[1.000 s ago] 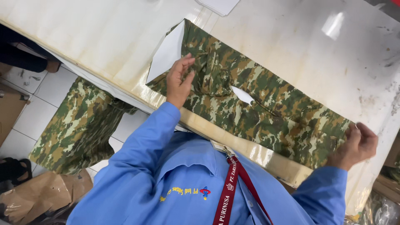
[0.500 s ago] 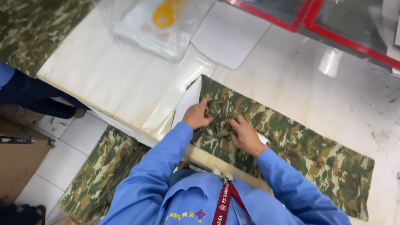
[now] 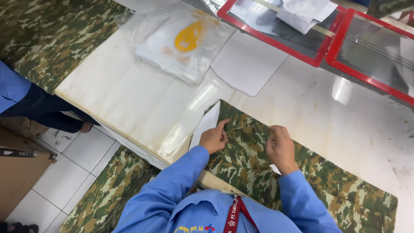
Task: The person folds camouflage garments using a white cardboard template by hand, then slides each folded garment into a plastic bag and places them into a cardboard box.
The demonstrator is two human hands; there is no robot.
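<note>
Camouflage garment [image 3: 319, 181] flat on table [image 3: 129, 103], left hand [image 3: 213, 138] now curled pinching its fabric, right hand [image 3: 281, 149] grip seemingly clamped on it too

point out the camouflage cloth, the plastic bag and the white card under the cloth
camouflage cloth [image 3: 340, 185]: head view, on the flat stretch right of the hands
plastic bag [image 3: 172, 47]: head view, on its clear middle beside the yellow print
white card [image 3: 206, 125]: head view, on the part sticking out past the cloth's left end

single head view, steep downward look, close over table [image 3: 129, 99]
</note>
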